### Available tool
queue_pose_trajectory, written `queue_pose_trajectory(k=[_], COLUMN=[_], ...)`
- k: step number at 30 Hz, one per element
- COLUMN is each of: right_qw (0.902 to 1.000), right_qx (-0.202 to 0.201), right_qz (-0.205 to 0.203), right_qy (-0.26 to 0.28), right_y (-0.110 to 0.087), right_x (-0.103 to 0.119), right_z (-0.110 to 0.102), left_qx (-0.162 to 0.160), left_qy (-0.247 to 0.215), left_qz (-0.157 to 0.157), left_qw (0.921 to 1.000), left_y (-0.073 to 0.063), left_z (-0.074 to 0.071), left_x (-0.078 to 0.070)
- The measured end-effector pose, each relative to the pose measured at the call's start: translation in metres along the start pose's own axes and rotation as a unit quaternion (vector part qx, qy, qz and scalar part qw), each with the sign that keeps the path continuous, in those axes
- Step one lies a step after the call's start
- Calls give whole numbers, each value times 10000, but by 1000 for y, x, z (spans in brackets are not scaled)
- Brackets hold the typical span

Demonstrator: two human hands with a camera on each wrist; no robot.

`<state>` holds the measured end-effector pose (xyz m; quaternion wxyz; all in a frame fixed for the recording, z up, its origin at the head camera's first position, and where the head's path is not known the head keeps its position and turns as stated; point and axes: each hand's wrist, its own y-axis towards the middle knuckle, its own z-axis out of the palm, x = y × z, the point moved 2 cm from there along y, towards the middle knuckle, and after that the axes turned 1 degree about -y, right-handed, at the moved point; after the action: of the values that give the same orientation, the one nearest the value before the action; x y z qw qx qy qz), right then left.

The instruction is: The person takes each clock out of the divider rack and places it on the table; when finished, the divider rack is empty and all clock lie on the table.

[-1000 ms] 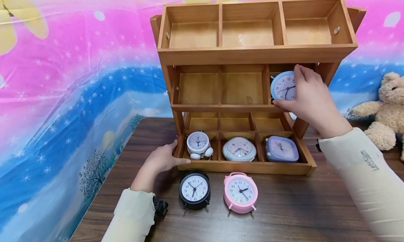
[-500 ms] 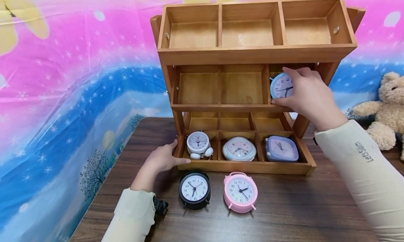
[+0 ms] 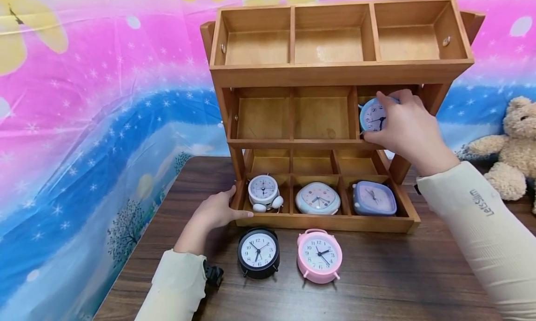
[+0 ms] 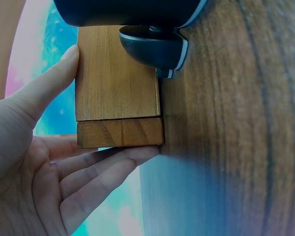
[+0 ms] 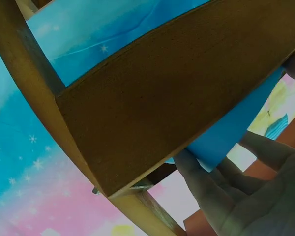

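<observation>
My right hand point(image 3: 408, 130) grips a round light-blue alarm clock point(image 3: 371, 116) by its edges, within the right compartment of the middle tier. The clock's face is turned on its side, and the fingers cover its right part. In the right wrist view the blue clock body point(image 5: 231, 125) shows between the fingers, behind the shelf's front board. My left hand point(image 3: 215, 209) rests against the lower left corner of the wooden shelf point(image 3: 326, 222). Its thumb touches the rim and its fairly straight fingers point(image 4: 103, 182) lie along the side, as the left wrist view shows.
In the bottom tier lie a white twin-bell clock point(image 3: 263, 189), a pale-blue rounded clock point(image 3: 318, 197) and a purple square clock point(image 3: 374, 197). A black alarm clock point(image 3: 258, 252) and a pink one point(image 3: 319, 256) lie on the table before the shelf. A teddy bear point(image 3: 519, 144) sits at right.
My right hand has shifted slightly left and its fingers now cover more of the blue clock's face. The left hand and the other clocks stay put.
</observation>
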<state>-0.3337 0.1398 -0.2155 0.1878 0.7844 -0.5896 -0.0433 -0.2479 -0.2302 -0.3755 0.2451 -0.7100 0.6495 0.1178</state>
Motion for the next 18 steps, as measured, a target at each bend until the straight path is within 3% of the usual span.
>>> queue_pose_trajectory(k=[12, 15, 18], right_qw=[9927, 9787, 9540], right_qx=[-989, -1693, -2466], right_qz=[-559, -951, -1405], right_qy=[-416, -666, -963], right_y=[-8, -12, -16], right_x=[1, 1, -2], right_z=[-4, 0, 5], left_qx=[-1, 3, 14], left_qy=[5, 21, 23], left_qz=[3, -20, -40], left_qw=[10000, 10000, 10000], left_y=[0, 0, 0], left_z=[0, 0, 0], left_x=[0, 0, 0])
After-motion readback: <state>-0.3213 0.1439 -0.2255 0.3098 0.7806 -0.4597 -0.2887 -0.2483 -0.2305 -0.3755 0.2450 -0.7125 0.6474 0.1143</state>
